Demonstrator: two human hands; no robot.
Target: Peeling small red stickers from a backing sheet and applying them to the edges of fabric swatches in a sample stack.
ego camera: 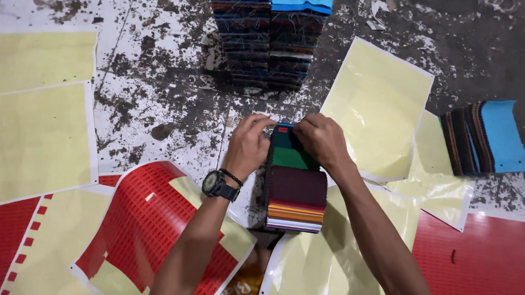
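A thick stack of fabric swatches (296, 192) in several colours stands on the floor between my arms, with green and maroon pieces on top. My left hand (248, 146) grips the far left edge of the stack; a black watch sits on that wrist. My right hand (321, 139) pinches the far right edge, close to a small red tag at the top. Both hands' fingertips meet over the stack's far end.
A tall swatch pile (269, 40) with blue tops stands ahead. A fanned swatch bundle (485, 138) lies at the right. Pale yellow sheets (378, 105) and red printed sheets (149, 225) lie scattered over the paint-spattered floor (160, 91).
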